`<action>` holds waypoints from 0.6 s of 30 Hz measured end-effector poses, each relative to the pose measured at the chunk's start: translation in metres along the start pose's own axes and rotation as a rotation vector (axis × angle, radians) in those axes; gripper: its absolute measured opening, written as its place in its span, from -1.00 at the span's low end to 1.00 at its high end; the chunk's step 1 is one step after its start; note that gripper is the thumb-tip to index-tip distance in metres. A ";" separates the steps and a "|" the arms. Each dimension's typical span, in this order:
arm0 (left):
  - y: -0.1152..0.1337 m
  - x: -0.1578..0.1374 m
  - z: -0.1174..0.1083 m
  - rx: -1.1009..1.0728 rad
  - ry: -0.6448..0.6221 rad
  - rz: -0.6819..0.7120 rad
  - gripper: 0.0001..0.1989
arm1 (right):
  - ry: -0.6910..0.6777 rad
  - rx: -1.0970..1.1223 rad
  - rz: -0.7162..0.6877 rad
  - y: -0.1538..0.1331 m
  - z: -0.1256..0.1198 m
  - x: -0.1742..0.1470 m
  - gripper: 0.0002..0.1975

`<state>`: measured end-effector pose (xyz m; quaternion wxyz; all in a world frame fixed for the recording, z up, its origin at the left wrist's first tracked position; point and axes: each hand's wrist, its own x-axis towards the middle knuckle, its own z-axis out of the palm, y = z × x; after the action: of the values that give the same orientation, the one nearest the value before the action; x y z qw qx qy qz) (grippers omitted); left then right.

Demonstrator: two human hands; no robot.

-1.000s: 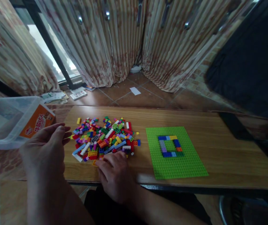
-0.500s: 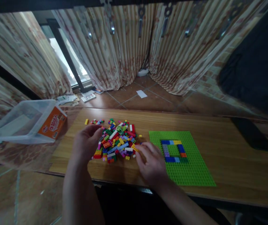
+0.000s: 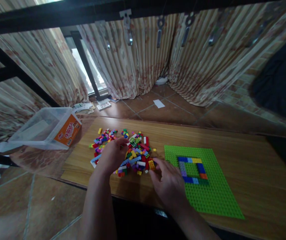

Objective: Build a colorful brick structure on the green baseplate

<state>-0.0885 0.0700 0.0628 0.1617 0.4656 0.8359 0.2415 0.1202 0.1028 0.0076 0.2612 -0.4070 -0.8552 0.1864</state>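
Observation:
A heap of mixed toy bricks (image 3: 135,160) lies on the wooden table. Over the middle of it, my left hand (image 3: 114,155) has its fingers curled together; whatever they pinch, if anything, is too small to name. My right hand (image 3: 169,178), at the heap's right edge, holds a yellow-orange building brick (image 3: 152,164) between thumb and fingers. The brick is tilted, with its studs partly showing. Just right of that hand lies a green baseplate (image 3: 218,186). On it, a square frame of blue, grey, yellow, orange and green bricks (image 3: 201,168) surrounds bare studs.
A clear plastic box (image 3: 39,133) with an orange label stands left of the table (image 3: 253,166). One yellow brick (image 3: 100,131) sits apart at the heap's far left. Dark bars (image 3: 143,13) with hooks cross above, before striped curtains (image 3: 143,60). Papers lie on the floor.
My left hand has moved right, from the heap's left side to its middle, uncovering bricks at the left. My right hand has turned the yellow-orange brick more upright. The view has shifted.

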 end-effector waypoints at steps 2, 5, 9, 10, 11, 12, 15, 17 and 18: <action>0.001 0.002 0.000 0.040 0.026 -0.042 -0.70 | 0.005 0.033 0.005 0.002 -0.001 0.000 -0.71; 0.001 0.004 0.000 0.121 0.080 -0.157 -0.69 | 0.017 0.088 0.020 0.006 -0.003 0.000 -0.72; 0.003 0.007 0.002 0.216 0.104 -0.239 -0.71 | -0.009 0.157 0.057 0.011 -0.007 0.002 -0.79; 0.004 0.007 0.003 0.245 0.090 -0.252 -0.72 | -0.013 0.169 0.061 0.012 -0.007 0.003 -0.80; 0.005 0.007 0.004 0.275 0.071 -0.264 -0.73 | -0.016 0.179 0.059 0.013 -0.008 0.003 -0.81; 0.007 0.007 0.005 0.304 0.052 -0.275 -0.74 | -0.014 0.186 0.056 0.014 -0.008 0.003 -0.82; 0.012 0.007 0.008 0.373 0.034 -0.297 -0.74 | -0.003 0.214 0.051 0.015 -0.009 0.004 -0.83; 0.014 0.007 0.009 0.401 0.040 -0.302 -0.75 | -0.005 0.238 0.065 0.015 -0.010 0.005 -0.83; 0.015 0.007 0.009 0.411 0.039 -0.300 -0.75 | -0.010 0.248 0.076 0.015 -0.010 0.005 -0.83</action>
<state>-0.0771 0.0851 0.0633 0.0817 0.3549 0.9301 0.0487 0.1325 0.1167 0.0096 0.2979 -0.4029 -0.8109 0.3023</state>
